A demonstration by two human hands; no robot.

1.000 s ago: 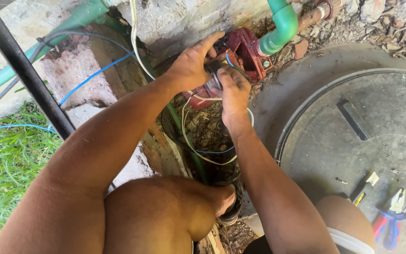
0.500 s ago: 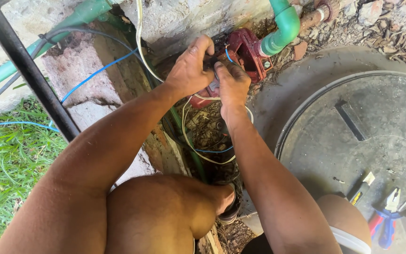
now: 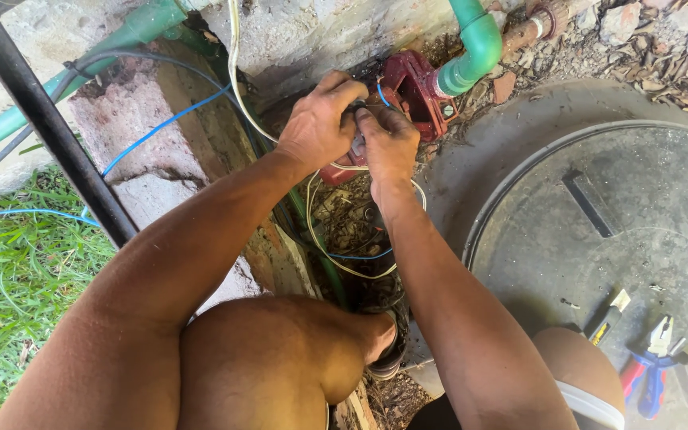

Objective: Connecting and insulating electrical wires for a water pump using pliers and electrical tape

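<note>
— From the head view, what are the hands on?

— Both sit at the dark red cast-metal pump housing [image 3: 412, 91] against the grey wall. The left hand [image 3: 322, 121] has its fingers curled down over the top of it; the right hand [image 3: 388, 143] is bunched tight beside it, fingertips pressed together on something small I cannot make out. A thin blue wire [image 3: 381, 94] shows between the knuckles.

— Any labels or packages?

— None I can read. Count instead: one green plastic elbow pipe [image 3: 471, 48] joined to the housing, one cream-white cable [image 3: 236, 87] looping down under the wrists.

— And containers?

— Only the round grey concrete cover [image 3: 599, 239] to the right. Two tools lie on it: blue-and-red handled pliers [image 3: 653, 366] and a yellow-and-black screwdriver [image 3: 607, 318], well apart from the hands.
</note>
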